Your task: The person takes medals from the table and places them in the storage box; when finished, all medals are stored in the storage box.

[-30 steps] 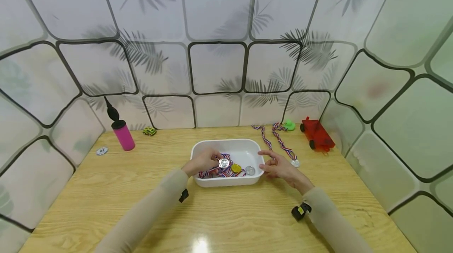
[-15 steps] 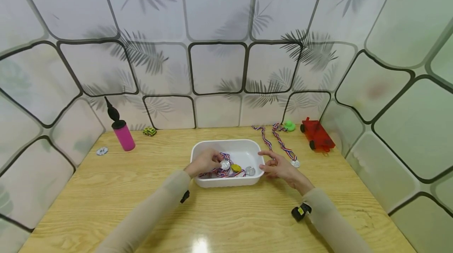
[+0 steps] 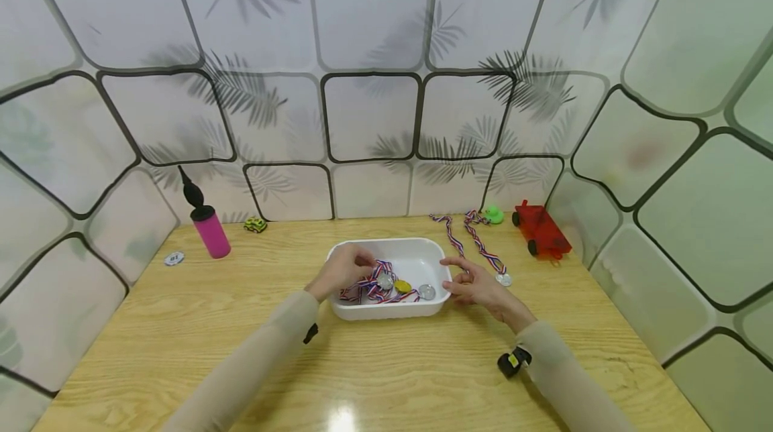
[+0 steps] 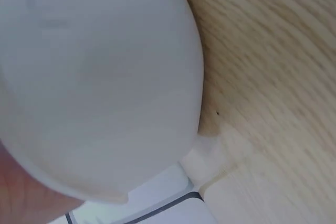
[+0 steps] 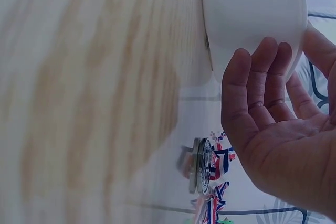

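A white tray holds striped ribbons, a silver medal, a gold medal and another silver medal. My left hand reaches over the tray's left end with bent fingers, just above the ribbons and apart from the nearest silver medal; its fingertips are partly hidden. At the tray's right end, my right hand grips the rim. In the right wrist view, several curved fingertips press the tray's outer wall. The left wrist view shows mostly the tray wall.
Behind the right hand lie a silver medal on its ribbon and another ribbon. A green duck and red cart stand back right. Far left are a pink pump, a toy car and an oval tag.
My left hand has let go of the silver medal, which now lies on the ribbons, and has drawn back slightly to the left. My right hand stays at the tray's rim.
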Demonstrator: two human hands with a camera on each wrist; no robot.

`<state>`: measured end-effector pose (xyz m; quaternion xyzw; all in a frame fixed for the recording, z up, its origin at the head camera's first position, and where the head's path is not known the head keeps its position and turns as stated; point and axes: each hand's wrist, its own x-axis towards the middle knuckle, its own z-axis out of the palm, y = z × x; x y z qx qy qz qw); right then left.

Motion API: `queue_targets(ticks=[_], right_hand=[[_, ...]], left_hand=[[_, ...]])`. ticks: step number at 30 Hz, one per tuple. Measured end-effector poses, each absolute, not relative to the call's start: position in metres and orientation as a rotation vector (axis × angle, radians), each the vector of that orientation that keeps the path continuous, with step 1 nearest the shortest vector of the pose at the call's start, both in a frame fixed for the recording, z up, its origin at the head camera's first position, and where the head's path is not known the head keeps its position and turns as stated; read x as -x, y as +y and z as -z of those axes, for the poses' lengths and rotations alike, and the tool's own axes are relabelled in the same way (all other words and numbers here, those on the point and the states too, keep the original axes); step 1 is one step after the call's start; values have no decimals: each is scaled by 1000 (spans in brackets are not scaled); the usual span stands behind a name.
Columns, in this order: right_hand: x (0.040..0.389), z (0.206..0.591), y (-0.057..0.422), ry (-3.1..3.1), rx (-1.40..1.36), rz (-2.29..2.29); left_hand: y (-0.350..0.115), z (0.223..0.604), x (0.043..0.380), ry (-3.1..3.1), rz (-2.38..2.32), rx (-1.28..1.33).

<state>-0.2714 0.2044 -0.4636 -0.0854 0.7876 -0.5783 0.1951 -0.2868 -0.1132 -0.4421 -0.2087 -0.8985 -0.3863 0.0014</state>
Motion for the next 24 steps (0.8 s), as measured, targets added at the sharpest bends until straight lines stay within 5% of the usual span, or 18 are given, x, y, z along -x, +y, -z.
queue_targets(ticks=[24], right_hand=[[273, 453, 212, 2230, 314, 1664]], left_hand=[[-146, 427, 263, -2769, 1577, 421]])
